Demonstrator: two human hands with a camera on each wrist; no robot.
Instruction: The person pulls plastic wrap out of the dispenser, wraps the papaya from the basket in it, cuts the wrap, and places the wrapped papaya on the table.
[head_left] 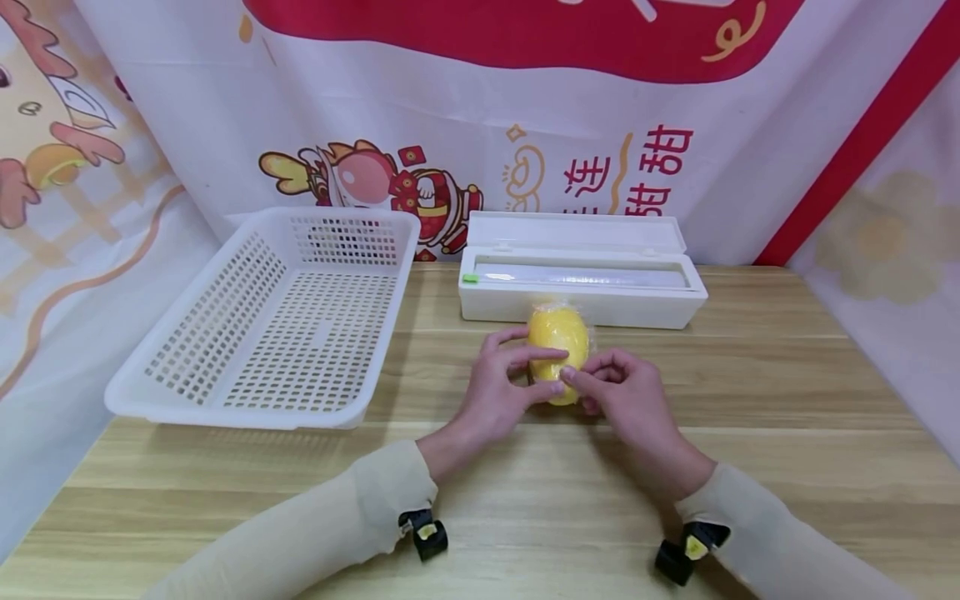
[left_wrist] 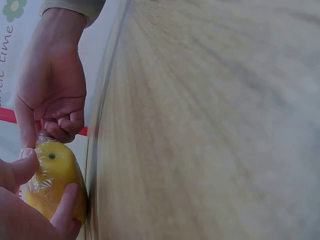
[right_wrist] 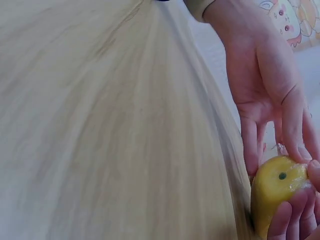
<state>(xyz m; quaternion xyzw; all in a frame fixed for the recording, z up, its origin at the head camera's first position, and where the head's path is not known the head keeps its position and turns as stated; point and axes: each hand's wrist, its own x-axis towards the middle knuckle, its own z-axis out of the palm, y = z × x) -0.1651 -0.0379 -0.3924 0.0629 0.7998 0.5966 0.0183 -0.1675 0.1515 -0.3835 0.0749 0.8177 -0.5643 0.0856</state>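
Observation:
A yellow fruit [head_left: 558, 333] with a dark green stem spot, wrapped in clear cling film [left_wrist: 45, 184], lies on the table between both hands. My left hand [head_left: 495, 383] holds it from the left, index finger across its top and thumb at its near side. My right hand [head_left: 633, 396] is at its right near end, where the thumb and index finger pinch the film. In the left wrist view, the right hand [left_wrist: 55, 85] shows curled fingers by the stem end. The right wrist view shows the left hand [right_wrist: 267, 75] reaching down along the fruit [right_wrist: 272, 192].
Behind the fruit stands a white cling film box [head_left: 577, 307], lid raised, with a film roll [head_left: 577, 277] inside and a green tab at its left. A white perforated basket [head_left: 247, 417] is at the left of the wooden table [head_left: 525, 533]. Printed cloth hangs behind.

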